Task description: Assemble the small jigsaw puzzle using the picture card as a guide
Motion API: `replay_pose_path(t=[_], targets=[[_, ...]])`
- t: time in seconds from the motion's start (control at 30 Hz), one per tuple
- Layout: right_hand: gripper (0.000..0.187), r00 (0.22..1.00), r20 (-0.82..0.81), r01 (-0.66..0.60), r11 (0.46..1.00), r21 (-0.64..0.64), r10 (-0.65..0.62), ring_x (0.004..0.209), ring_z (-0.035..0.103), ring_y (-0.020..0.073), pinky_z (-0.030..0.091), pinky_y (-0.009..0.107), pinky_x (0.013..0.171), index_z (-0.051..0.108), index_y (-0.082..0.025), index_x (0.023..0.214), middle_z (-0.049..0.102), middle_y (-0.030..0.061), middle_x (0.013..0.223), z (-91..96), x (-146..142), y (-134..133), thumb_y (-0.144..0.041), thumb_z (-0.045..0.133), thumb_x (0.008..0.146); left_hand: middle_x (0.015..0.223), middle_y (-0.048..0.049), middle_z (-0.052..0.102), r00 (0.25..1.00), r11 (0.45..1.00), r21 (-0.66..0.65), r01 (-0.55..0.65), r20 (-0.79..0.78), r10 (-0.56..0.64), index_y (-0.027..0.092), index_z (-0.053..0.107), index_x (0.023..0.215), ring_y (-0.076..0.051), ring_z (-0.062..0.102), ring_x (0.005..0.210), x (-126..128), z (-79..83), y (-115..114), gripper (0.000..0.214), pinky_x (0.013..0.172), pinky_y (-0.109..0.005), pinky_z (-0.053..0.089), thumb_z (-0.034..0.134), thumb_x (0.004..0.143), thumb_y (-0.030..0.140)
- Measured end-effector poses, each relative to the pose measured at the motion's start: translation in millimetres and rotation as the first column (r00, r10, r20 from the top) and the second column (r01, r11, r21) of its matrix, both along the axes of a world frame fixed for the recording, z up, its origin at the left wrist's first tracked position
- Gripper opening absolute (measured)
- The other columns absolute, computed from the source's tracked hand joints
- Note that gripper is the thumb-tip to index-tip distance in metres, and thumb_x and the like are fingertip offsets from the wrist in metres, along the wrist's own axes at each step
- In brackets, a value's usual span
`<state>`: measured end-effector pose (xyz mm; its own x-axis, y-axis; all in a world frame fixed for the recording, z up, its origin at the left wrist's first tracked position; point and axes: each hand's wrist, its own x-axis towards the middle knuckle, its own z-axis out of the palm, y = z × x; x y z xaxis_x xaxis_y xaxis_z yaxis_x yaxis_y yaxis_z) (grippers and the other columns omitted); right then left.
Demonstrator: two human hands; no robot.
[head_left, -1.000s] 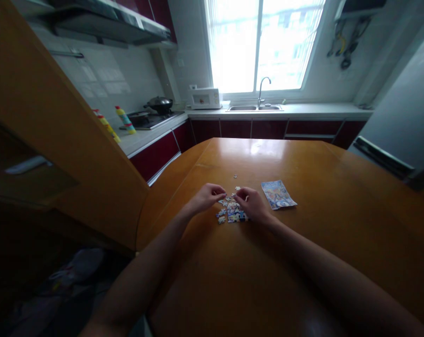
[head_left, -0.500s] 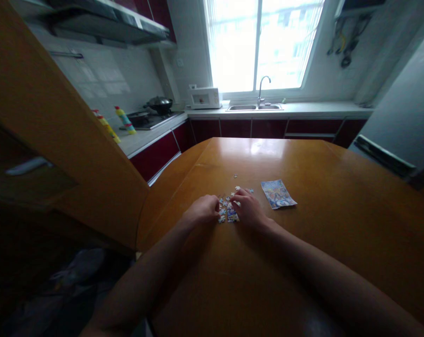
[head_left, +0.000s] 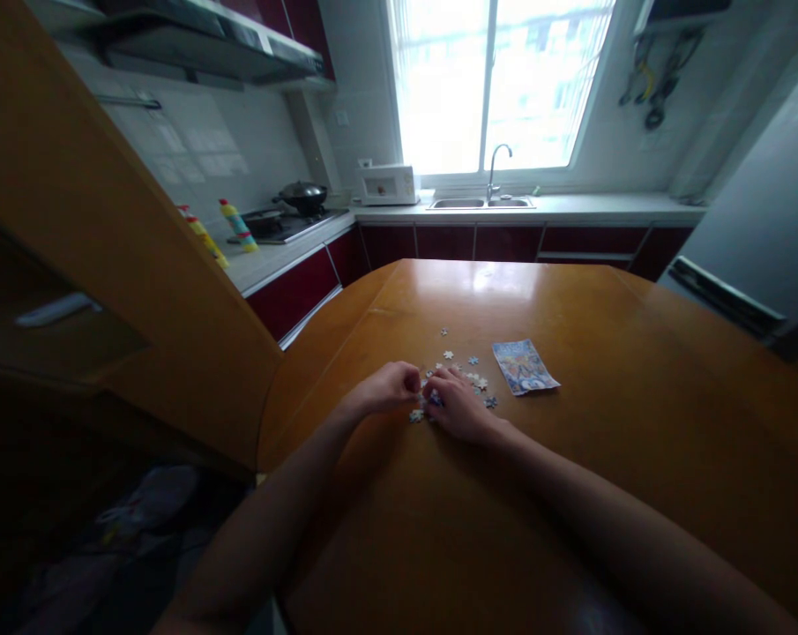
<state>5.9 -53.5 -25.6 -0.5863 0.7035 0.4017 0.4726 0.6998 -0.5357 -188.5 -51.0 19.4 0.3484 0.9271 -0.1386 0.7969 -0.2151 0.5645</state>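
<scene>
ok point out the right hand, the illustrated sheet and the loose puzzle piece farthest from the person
right hand (head_left: pixel 460 404): head view, on the back of the hand
illustrated sheet (head_left: pixel 525 366): head view, middle of its printed face
farthest loose puzzle piece (head_left: pixel 444 332): head view, on its middle

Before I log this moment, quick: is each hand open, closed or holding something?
Left hand: curled in; whether it holds anything cannot be told.
Right hand: bent over the puzzle pieces, palm down; its grip cannot be told.
</scene>
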Motion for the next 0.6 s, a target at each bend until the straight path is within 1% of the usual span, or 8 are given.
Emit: replay_pose_path(t=[0.07,0.13,0.23,0.33,0.4,0.47,0.53,0.6], targets=[[0.008,0.997,-0.082,0.006,1.000,-0.020,-0.008,0.093,0.055,0.0215,0.042,0.034,0.086,0.067,-0.019,0.085,0.065,0.0046,0.091,-3.6,-2,2,-0.011,0.068,0.083,0.072,-0.0018,0.069,1.000,1.000,-0.005,-0.014,0.026,0.014,0.014,0.073,0.082,-0.013,0.060,0.066,-4,3.1,1,0.013,0.058,-0.020,0.039,0.065,0.073,0.018],[0.009,0.991,-0.130,0.021,0.999,-0.027,-0.024,0.091,0.056,0.0204,0.043,0.033,0.085,0.068,-0.019,0.083,0.065,0.0042,0.088,-5.9,-4,5,-0.011,0.065,0.086,0.070,-0.0022,0.069,1.000,0.999,-0.032,-0.009,0.028,0.010,0.015,0.076,0.083,-0.014,0.061,0.064,-8,4.8,3,0.015,0.056,-0.020,0.039,0.065,0.073,0.016],[0.013,0.988,-0.146,0.046,0.999,-0.027,-0.050,0.096,0.058,0.0215,0.044,0.034,0.087,0.073,-0.020,0.087,0.068,0.0065,0.094,-3.4,0,14,-0.011,0.063,0.088,0.067,-0.0029,0.069,1.000,0.999,-0.039,-0.008,0.005,0.008,0.016,0.078,0.079,-0.015,0.061,0.060,-11,5.7,5,0.015,0.055,-0.022,0.039,0.065,0.073,0.015],[0.021,0.984,-0.113,0.133,0.990,-0.038,-0.136,0.100,0.059,0.0217,0.044,0.035,0.091,0.075,-0.019,0.098,0.068,0.0088,0.103,8.9,17,26,-0.009,0.060,0.089,0.076,-0.0066,0.070,0.999,0.996,0.074,-0.051,-0.009,0.052,0.015,0.077,0.084,-0.018,0.062,0.068,-5,7.0,5,0.015,0.062,-0.026,0.042,0.065,0.080,0.023],[0.020,0.982,0.002,0.190,0.981,-0.038,-0.190,0.101,0.059,0.0232,0.044,0.037,0.094,0.075,-0.018,0.102,0.067,0.0103,0.104,19.2,34,32,-0.013,0.061,0.090,0.087,-0.0079,0.069,0.999,0.988,0.150,-0.036,0.000,0.037,0.016,0.077,0.088,-0.020,0.062,0.080,4,7.1,3,0.017,0.071,-0.028,0.045,0.069,0.081,0.030],[0.016,0.987,0.082,0.140,0.989,-0.051,-0.136,0.100,0.059,0.0264,0.045,0.039,0.091,0.076,-0.020,0.098,0.067,0.0098,0.101,27.1,52,34,-0.027,0.073,0.084,0.097,-0.0067,0.067,0.999,0.982,0.183,0.049,0.000,-0.050,0.020,0.076,0.093,-0.022,0.061,0.091,15,5.5,-2,0.024,0.080,-0.029,0.046,0.078,0.075,0.036],[0.038,0.972,0.233,0.016,0.997,-0.073,0.002,0.107,0.056,0.0308,0.045,0.041,0.091,0.075,-0.024,0.108,0.064,0.0098,0.110,30.6,65,32,-0.039,0.083,0.073,0.103,-0.0064,0.065,0.988,0.965,0.214,0.152,-0.039,-0.147,0.024,0.075,0.102,-0.025,0.059,0.098,25,2.5,-7,0.040,0.085,-0.032,0.046,0.085,0.067,0.040],[0.054,0.944,0.319,-0.051,0.993,-0.105,0.082,0.110,0.055,0.0325,0.045,0.042,0.092,0.072,-0.026,0.114,0.062,0.0098,0.115,30.4,71,28,-0.042,0.089,0.065,0.106,-0.0068,0.065,0.976,0.944,0.250,0.217,-0.081,-0.203,0.025,0.073,0.109,-0.027,0.058,0.102,30,-0.5,-11,0.049,0.087,-0.034,0.047,0.088,0.065,0.041]])
